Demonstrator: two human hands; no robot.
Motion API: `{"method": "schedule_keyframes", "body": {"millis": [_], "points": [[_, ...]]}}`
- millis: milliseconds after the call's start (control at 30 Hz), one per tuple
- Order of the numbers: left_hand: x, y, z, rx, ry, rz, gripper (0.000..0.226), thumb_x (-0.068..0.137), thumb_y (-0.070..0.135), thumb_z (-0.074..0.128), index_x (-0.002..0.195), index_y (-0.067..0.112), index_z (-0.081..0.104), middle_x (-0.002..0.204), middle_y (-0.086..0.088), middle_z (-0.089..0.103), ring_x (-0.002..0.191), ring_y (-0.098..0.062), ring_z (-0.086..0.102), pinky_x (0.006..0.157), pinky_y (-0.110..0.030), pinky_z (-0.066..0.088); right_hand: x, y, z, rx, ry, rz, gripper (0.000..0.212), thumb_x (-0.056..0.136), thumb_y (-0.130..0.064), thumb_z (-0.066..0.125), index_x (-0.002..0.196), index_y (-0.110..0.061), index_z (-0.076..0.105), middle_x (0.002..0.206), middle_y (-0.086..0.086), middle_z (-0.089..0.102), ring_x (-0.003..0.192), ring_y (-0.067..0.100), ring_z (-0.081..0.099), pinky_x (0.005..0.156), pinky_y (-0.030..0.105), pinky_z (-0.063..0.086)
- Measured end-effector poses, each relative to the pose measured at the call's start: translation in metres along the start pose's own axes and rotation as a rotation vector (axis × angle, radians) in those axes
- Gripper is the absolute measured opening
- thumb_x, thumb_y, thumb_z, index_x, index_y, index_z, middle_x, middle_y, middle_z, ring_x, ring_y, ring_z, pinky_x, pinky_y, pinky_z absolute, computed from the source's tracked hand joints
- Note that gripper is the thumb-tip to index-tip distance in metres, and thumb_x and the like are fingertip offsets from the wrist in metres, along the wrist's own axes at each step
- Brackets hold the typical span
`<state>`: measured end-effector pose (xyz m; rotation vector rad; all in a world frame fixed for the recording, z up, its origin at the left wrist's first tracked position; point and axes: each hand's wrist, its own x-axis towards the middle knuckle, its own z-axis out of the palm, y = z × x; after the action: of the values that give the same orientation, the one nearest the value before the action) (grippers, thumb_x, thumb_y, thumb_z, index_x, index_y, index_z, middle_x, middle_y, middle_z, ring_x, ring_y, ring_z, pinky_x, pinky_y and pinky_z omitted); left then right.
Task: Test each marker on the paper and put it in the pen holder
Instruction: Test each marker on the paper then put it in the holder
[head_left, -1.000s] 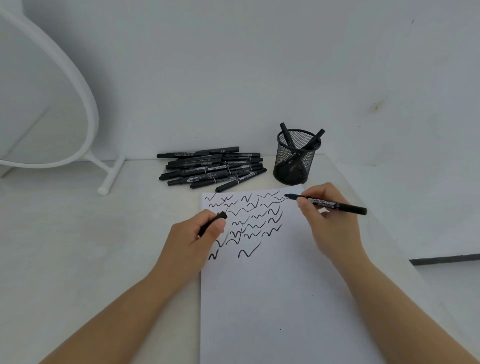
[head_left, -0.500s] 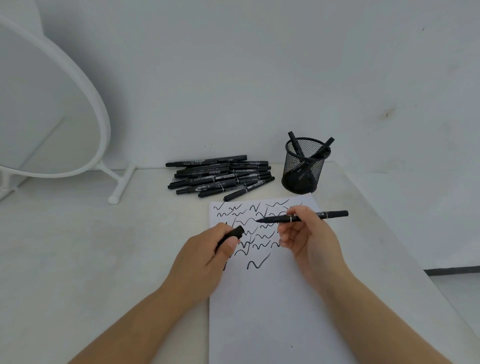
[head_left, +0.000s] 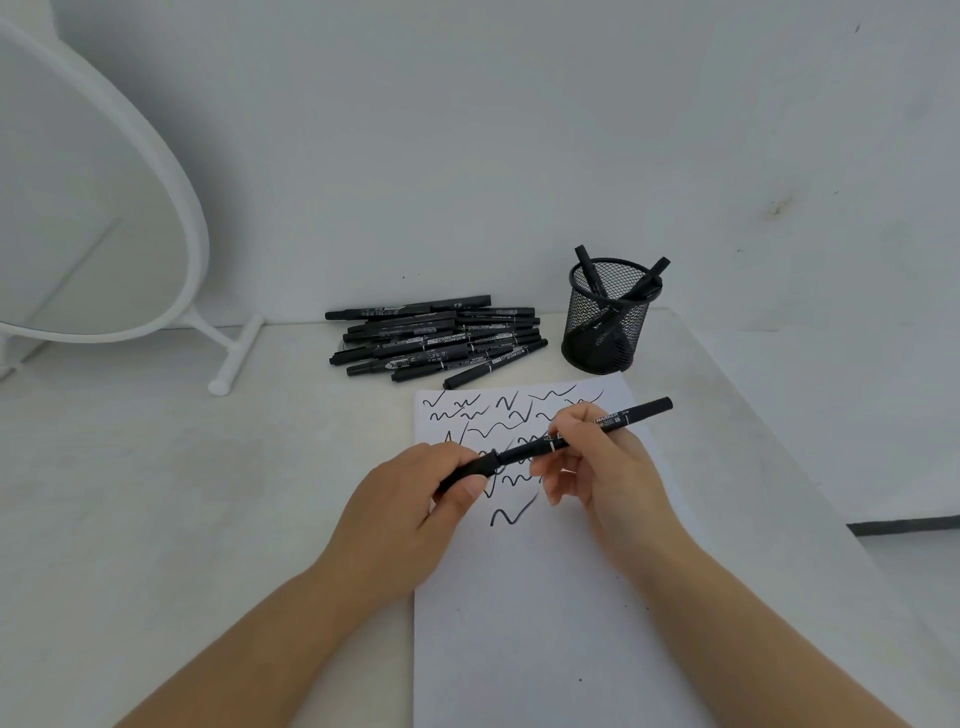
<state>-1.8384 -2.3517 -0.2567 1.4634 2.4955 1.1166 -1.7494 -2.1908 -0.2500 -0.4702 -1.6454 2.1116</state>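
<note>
Above the scribbled paper (head_left: 545, 597), the left hand (head_left: 415, 512) pinches the cap (head_left: 470, 470) against the tip of the marker (head_left: 597, 423) that the right hand (head_left: 602, 467) grips, so push both straight together until seated, then drop it in the holder (head_left: 608, 322).

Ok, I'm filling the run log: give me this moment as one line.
step: recapping | left hand: holds black cap | right hand: holds black marker | black mesh pen holder: two markers | white paper: squiggles
</note>
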Motion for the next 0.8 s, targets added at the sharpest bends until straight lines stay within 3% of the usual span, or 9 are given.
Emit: {"method": "schedule_keyframes", "body": {"millis": [100, 267, 467, 633, 800], "points": [[0.000, -0.001, 0.001, 0.016, 0.005, 0.027, 0.019, 0.088, 0.042, 0.039, 0.085, 0.032, 0.054, 0.072, 0.022, 0.052, 0.073, -0.003, 0.046, 0.061, -0.012, 0.033, -0.004, -0.002, 0.003, -0.139, -0.033, -0.031, 0.019, 0.090, -0.016, 0.055, 0.071, -0.013, 0.053, 0.056, 0.004, 0.065, 0.045, 0.014, 0.053, 0.045, 0.024, 0.045], [0.001, 0.000, 0.001, 0.017, 0.011, 0.021, 0.023, 0.089, 0.043, 0.039, 0.089, 0.030, 0.057, 0.065, 0.017, 0.049, 0.071, -0.006, 0.047, 0.059, -0.016, 0.034, -0.008, -0.003, 0.008, -0.233, -0.088, -0.094, 0.018, 0.089, -0.012, 0.057, 0.072, -0.014, 0.061, 0.055, -0.002, 0.062, 0.047, 0.009, 0.052, 0.050, 0.020, 0.046], [-0.002, 0.004, 0.001, -0.034, 0.021, -0.015, 0.026, 0.088, 0.042, 0.037, 0.087, 0.025, 0.056, 0.058, 0.017, 0.049, 0.059, -0.007, 0.046, 0.051, -0.019, 0.031, -0.008, 0.001, 0.008, -0.161, -0.122, -0.092, 0.024, 0.089, -0.009, 0.056, 0.069, -0.020, 0.063, 0.056, -0.002, 0.062, 0.048, 0.010, 0.049, 0.049, 0.017, 0.041], [-0.003, 0.008, 0.001, -0.027, 0.030, -0.016, 0.028, 0.088, 0.040, 0.037, 0.086, 0.021, 0.057, 0.055, 0.013, 0.047, 0.058, -0.007, 0.045, 0.050, -0.018, 0.031, -0.007, 0.004, 0.009, -0.090, -0.141, -0.029, 0.015, 0.077, -0.028, 0.059, 0.063, -0.028, 0.066, 0.055, -0.005, 0.057, 0.051, 0.011, 0.046, 0.051, 0.020, 0.037], [0.001, 0.012, 0.002, -0.041, 0.026, -0.041, 0.026, 0.087, 0.041, 0.036, 0.083, 0.022, 0.055, 0.062, 0.022, 0.052, 0.056, -0.007, 0.045, 0.050, -0.019, 0.031, -0.006, 0.008, 0.009, -0.048, -0.108, -0.030, 0.018, 0.078, -0.026, 0.058, 0.060, -0.027, 0.063, 0.051, -0.007, 0.050, 0.050, 0.009, 0.042, 0.050, 0.021, 0.033]]}}
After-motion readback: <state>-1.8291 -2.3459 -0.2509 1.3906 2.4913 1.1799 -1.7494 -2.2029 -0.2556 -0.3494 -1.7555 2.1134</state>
